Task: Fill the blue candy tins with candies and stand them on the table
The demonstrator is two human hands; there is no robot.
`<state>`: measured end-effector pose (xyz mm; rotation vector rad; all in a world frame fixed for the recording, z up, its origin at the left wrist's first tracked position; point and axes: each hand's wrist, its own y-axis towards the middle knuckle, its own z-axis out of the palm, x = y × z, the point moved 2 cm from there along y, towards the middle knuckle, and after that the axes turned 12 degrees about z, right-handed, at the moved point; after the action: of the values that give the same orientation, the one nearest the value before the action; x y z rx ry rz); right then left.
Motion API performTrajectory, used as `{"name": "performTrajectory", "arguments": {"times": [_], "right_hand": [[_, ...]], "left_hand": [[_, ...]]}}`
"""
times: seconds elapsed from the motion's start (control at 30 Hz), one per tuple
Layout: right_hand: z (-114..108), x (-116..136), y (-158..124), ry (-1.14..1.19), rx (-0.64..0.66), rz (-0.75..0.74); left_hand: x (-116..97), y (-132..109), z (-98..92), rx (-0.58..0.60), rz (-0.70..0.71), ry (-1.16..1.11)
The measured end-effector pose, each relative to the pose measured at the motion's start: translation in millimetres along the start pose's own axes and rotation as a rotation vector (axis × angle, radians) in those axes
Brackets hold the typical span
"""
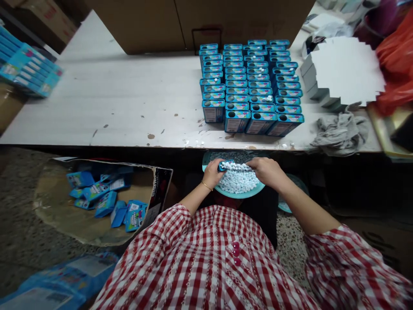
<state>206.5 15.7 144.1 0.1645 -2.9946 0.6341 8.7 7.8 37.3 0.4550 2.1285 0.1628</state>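
Note:
My left hand [211, 174] is wrapped round a small blue box [221, 167], held over a turquoise basin [247, 196]. In the basin lies a mass of small white pellets [238, 182] that look like candies. Gripped in my right hand [267, 173] is a narrow scoop [242, 169], heaped with the same pellets. Its far end meets the top of the blue box, and pellets cover most of its surface. On the table above stand rows of similar blue boxes [237, 122], upright and close together; a few loose pellets rest on their tops.
A cardboard carton [48, 193] with several blue packs stands at lower left. At the table's back is a large brown box [155, 26]. White card stacks [348, 69] and a grey rag [342, 131] lie on the right. The table's front edge [155, 146] runs above the basin.

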Motion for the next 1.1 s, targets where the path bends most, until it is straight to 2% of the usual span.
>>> {"name": "performTrajectory", "arguments": {"times": [0.1,0.23,0.33,0.4,0.5,0.6,0.7,0.8,0.9,1.0,1.1], "right_hand": [[-14,21,-4,-0.191,0.064,-0.013],[-27,42,-8,-0.270,0.058,-0.046],[-36,39,-15,-0.286,0.029,-0.052],[-35,22,-19,-0.285,0.008,-0.028],[-8,-19,-18,-0.271,0.007,0.048],[50,-45,-4,-0.200,0.075,0.174],[109,-33,21,0.031,0.071,0.191],[145,-5,46,0.144,0.043,0.182],[157,3,61,0.250,0.024,0.182],[157,-9,62,0.335,0.011,0.174],[147,-27,55,0.462,-0.011,0.136]], "left_hand": [[1,1,4.7,0.030,0.038,0.031],[1,2,6.0,0.039,0.050,0.032],[0,3,4.4,0.026,0.025,0.004],[0,2,1.2,-0.003,-0.008,-0.029],[3,-2,-8.2,-0.068,-0.059,-0.099],[8,-8,-21.8,-0.148,-0.130,-0.183],[14,-15,-34.0,-0.241,-0.230,-0.239],[20,-21,-40.9,-0.303,-0.292,-0.246],[25,-26,-44.4,-0.323,-0.317,-0.232],[28,-28,-48.1,-0.342,-0.307,-0.217],[27,-26,-50.8,-0.338,-0.275,-0.207]]}}
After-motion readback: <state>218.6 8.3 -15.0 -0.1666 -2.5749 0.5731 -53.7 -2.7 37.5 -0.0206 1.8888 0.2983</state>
